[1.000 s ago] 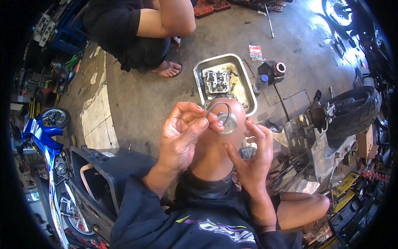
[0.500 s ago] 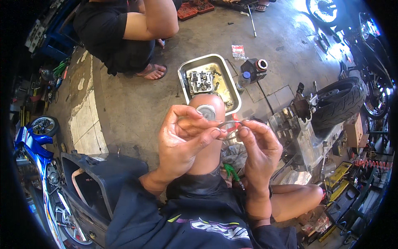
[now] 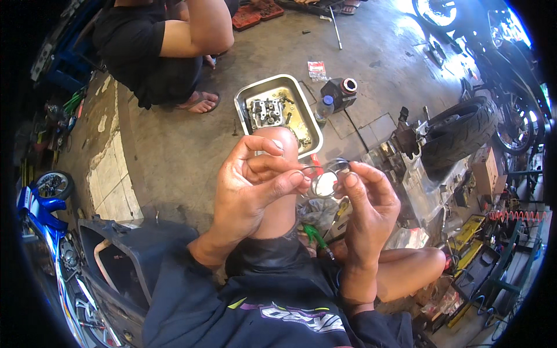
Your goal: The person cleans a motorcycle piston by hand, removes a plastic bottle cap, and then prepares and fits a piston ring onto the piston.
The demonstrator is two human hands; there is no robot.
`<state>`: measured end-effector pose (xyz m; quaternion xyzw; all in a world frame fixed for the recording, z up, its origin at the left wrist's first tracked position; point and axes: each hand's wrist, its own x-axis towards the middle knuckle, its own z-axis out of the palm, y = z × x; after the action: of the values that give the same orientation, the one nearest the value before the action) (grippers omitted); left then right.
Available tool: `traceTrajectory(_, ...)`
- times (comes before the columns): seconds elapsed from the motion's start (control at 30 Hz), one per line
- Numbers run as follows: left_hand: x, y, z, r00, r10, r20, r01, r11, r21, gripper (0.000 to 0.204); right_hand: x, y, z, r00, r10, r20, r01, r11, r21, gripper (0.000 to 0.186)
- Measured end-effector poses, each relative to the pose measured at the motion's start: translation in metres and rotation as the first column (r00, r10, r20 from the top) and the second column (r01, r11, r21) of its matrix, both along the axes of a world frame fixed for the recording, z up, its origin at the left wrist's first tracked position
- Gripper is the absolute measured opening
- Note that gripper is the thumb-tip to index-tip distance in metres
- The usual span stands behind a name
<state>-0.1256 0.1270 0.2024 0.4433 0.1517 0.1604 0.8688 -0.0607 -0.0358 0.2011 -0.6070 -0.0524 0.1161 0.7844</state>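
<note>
Two bare hands pinch thin, round, dark metal rings (image 3: 313,185) on the wearer's side of a rectangular silver metal tray (image 3: 300,119). The left hand (image 3: 246,182) grips them between thumb and fingertips, and the right hand (image 3: 371,203) pinches them from the opposite side — the loops overlap, so their exact number is hard to tell. A silver metal engine part (image 3: 267,113) sits inside the tray, toward its left. Just right of the tray stand a clear bottle with a blue cap (image 3: 325,109) and a black angular container (image 3: 339,100); a small white-and-red packet (image 3: 317,71) lies beyond its far right corner. A crouching person in black clothes (image 3: 127,55) is left of the tray — a large black tyre (image 3: 464,133) is well to its right.
</note>
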Motion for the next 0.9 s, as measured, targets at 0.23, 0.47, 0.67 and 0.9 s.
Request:
traceTrajectory(0.23, 0.001, -0.004, -0.005, 0.997, -0.072, 0.031, 0.072, 0.997, 0.009, 0.029, -0.001, -0.009, 0.003, 0.999, -0.052, 0.013, 0.052, 0.998, -0.041, 0.024)
traceTrajectory(0.47, 0.001, -0.019, -0.012, 0.986, -0.139, 0.094, 0.129, 0.986, 0.102, 0.018, 0.003, -0.018, 0.007, 0.997, -0.068, 0.022, 0.068, 0.998, 0.019, 0.021)
traceTrajectory(0.67, 0.004, -0.032, 0.011, 0.968, -0.248, 0.041, 0.24, 0.96, 0.144, 0.015, 0.004, -0.017, 0.007, 0.999, -0.039, -0.018, 0.04, 0.998, 0.055, 0.022)
traceTrajectory(0.9, 0.007, -0.04, 0.009, 0.966, -0.247, 0.083, 0.22, 0.944, 0.246, 0.01, 0.003, -0.022, 0.007, 0.999, -0.043, -0.023, 0.045, 0.996, 0.08, 0.02)
